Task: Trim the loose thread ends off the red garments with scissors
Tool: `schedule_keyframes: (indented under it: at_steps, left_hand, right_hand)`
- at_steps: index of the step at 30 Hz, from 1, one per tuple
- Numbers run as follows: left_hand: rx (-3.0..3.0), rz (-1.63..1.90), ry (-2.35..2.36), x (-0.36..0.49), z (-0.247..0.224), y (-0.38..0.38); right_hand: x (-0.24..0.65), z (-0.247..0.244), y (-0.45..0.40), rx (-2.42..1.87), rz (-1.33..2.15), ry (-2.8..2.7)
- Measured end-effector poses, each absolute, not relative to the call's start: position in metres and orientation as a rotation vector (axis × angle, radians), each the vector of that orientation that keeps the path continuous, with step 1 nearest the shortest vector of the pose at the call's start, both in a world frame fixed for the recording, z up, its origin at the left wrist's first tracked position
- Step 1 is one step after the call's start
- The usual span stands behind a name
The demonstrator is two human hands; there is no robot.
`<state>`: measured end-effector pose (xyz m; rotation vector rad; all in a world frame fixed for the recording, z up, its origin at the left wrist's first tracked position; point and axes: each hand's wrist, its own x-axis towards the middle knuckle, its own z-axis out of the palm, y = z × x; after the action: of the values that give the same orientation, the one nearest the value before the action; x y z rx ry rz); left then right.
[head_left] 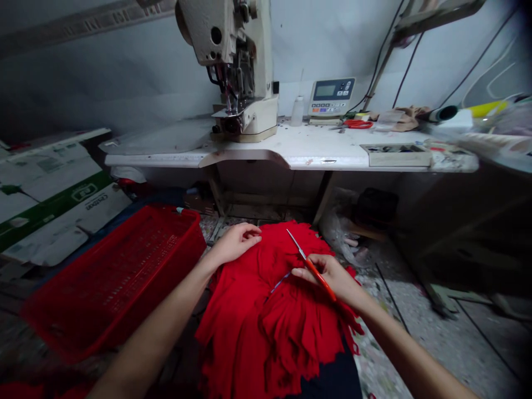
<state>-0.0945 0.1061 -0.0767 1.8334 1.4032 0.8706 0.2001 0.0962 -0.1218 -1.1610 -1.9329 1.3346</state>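
Note:
A large pile of red fabric pieces [245,310] with strip-like, ruffled edges lies in front of me over dark cloth [336,371]. My right hand [332,274] holds scissors [318,274] with orange-red handles, their metal blades pointing up and away to the left. By the right thumb, a thin bluish striped strip [280,282] runs down to the fabric; whether the fingers pinch it I cannot tell. My left hand [239,242] rests at the upper left edge of the pile, fingers loosely bent and a gap between thumb and forefinger.
A red plastic basket [162,277] stands at the left, beside a printed carton [62,188]. Ahead, a white sewing table [311,149] carries an industrial sewing machine [245,72], a control panel [332,97], a bottle [297,111] and another pair of red-handled scissors [358,124].

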Motion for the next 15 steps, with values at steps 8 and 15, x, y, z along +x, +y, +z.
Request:
schedule_keyframes:
  at_steps: [8, 15]
  left_hand:
    - [2.075, 0.78, 1.445, -0.064, -0.086, 0.144]
    - [1.541, 0.766, 1.235, -0.067, -0.072, 0.139]
  right_hand:
    - [0.218, -0.11, 0.084, -1.288, 1.393, -1.754]
    - [0.233, -0.122, 0.074, -1.352, 1.4, -1.669]
